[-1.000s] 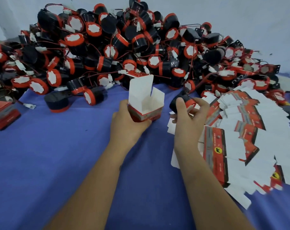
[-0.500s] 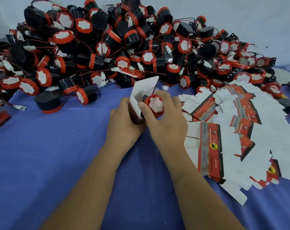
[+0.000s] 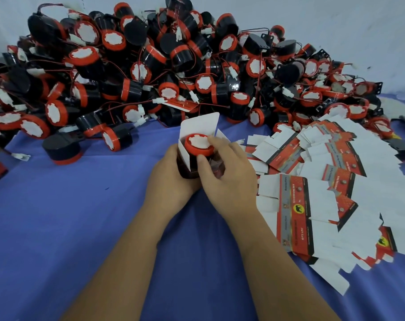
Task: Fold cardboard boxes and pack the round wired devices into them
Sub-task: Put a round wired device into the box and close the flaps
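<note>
From the head view, the packing step is in hand: the left hand (image 3: 171, 179) wraps around a small erected cardboard box (image 3: 198, 144) at the middle of the scene, and the right hand (image 3: 229, 174) pinches a round wired device (image 3: 199, 144) between thumb and fingers, its red-rimmed white face upward, sitting in the box's open mouth. The top flap stands upright on the far side. I judge the device only partly seated; the next move calls for pressing it down, tucking in its wire, which is hidden here, then folding the side tabs and the top flap shut.

The surface is a blue cloth (image 3: 69, 216). Far across it lies a big heap of devices (image 3: 173, 66), red and black with tangled wires. To the right, a spread of flat box blanks (image 3: 324, 193) overlaps, near the right hand. A pale wall (image 3: 335, 19) stands behind.
</note>
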The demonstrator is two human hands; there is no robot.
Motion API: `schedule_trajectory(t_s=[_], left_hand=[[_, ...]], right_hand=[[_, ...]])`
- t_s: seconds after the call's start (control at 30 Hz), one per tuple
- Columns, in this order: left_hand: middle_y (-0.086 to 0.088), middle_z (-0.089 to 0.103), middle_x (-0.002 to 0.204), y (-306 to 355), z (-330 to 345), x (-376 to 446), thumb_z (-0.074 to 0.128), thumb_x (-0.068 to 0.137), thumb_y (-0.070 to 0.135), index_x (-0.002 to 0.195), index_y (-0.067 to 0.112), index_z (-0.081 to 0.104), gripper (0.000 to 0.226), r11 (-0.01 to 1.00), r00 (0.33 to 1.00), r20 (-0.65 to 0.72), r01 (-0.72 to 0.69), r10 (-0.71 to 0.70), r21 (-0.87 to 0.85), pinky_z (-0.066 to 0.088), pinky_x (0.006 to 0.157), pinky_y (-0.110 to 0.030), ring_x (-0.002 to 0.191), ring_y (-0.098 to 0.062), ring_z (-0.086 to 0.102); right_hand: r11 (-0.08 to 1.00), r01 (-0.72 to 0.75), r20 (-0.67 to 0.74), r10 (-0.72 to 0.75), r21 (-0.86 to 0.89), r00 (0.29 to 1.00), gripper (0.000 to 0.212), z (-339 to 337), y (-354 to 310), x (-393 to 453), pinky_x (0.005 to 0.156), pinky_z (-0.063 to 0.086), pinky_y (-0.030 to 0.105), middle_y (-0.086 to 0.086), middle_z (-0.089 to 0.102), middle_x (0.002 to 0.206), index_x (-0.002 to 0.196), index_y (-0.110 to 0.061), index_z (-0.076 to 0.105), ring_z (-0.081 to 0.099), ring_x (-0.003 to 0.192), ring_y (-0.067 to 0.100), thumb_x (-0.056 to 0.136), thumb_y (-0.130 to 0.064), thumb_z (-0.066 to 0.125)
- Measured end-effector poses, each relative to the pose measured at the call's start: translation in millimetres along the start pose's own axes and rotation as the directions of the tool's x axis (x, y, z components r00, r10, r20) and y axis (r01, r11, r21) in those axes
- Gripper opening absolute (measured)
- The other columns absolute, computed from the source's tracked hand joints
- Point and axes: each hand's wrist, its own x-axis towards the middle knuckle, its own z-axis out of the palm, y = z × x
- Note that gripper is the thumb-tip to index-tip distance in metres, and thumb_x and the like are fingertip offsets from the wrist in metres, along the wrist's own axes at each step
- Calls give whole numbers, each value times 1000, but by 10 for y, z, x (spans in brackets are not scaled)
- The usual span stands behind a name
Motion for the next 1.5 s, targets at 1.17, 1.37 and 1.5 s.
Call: schedule_trajectory(t_s=[1.17,1.37,1.5], left_hand=[[12,63,117,119,-34,4,58,69,43,125,38,57,56,983,985,-106,120,-135,-138,49,98,-46,121,-19,53],[15,71,106,115,-39,-31,65,70,45,114,41,63,44,993,997,-44,52,-57,-108,55,93,-41,106,-9,64],[14,72,95,91,-45,-11,75,78,39,107,40,67,30,998,1000,-20,15,-17,-68,55,89,-38,99,-9,66]], right_hand=[[159,-516,320,622,841,714,7,-113,4,234,53,41,22,-4,51,59,104,-16,58,45,53,10,99,-21,55],[748,-324,-49,429,579,902,22,-142,-88,239,68,40,13,-9,50,74,94,-28,70,47,69,0,102,-23,50],[986,22,-129,0,165,992,20,-70,-168,139,78,40,23,-4,55,91,103,-12,72,51,90,15,95,-16,55]])
